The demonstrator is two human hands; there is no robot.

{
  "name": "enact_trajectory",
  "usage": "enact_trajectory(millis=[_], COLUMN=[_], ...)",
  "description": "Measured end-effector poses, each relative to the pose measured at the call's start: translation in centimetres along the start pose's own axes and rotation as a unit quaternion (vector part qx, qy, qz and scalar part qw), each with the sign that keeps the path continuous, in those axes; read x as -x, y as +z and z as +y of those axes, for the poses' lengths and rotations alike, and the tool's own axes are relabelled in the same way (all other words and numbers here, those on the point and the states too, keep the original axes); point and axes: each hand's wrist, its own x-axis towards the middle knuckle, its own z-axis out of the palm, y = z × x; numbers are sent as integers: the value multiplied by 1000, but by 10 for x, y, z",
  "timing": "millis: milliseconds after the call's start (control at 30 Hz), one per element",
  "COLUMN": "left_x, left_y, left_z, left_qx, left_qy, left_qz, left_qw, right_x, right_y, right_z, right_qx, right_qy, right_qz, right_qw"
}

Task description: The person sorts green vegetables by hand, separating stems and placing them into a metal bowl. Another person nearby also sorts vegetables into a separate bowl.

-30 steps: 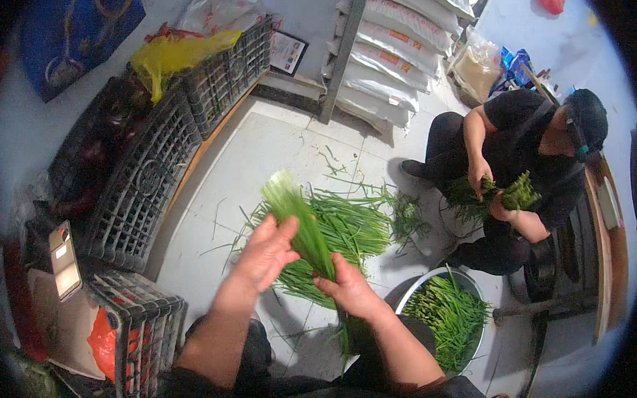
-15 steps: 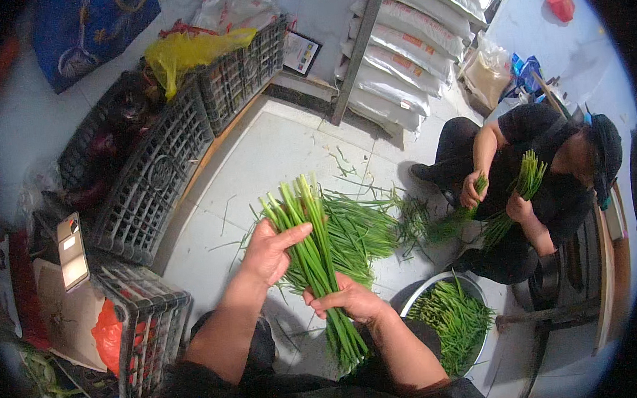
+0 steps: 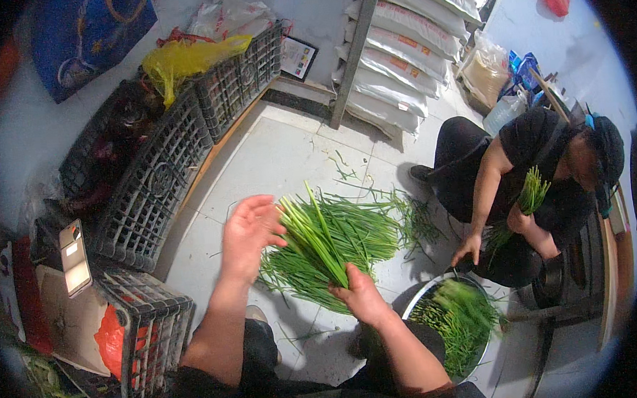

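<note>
A bunch of garlic chives, its pale stem ends pointing up and away from me, is gripped low down by my right hand. My left hand is raised beside the stem ends, fingers apart and empty. Beneath the bunch, a loose pile of garlic chives spreads across the tiled floor. To my right stands a round metal basin filled with greens, partly blurred. A co-worker's lowered hand is at the basin's far rim; their other hand holds a second bunch.
The co-worker crouches at the right. Black plastic crates line the left side, with a yellow bag on top. A phone leans by a nearer crate. White sacks are stacked on a rack at the back.
My left hand has let go of the bunch and moved up and left, opening. My right hand has tilted the bunch. The co-worker's one hand has dropped to the basin, its greens now blurred.
</note>
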Motion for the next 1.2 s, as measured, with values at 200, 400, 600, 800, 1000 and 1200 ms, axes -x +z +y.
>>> enact_trajectory(millis=[200,400,600,800,1000,1200], left_x=[5,5,5,-3,-20,-7], left_y=[2,-3,-9,-12,-47,-15], left_z=[-4,-2,-7,-1,9,-19], left_qx=[-60,23,18,76,135,56], left_qy=[-30,-95,-50,8,57,-50], left_qz=[-107,-115,-140,6,140,43], left_qw=[992,989,989,997,979,996], right_x=[-3,0,3,7,9,1], right_y=[1,-10,-10,-10,-11,-10], right_z=[0,-9,-16,-4,13,16], right_qx=[-41,-223,-206,-174,24,137], right_qy=[9,133,120,55,-4,-72], right_qz=[-18,-136,-112,-107,40,193], right_qw=[999,956,965,977,999,969])
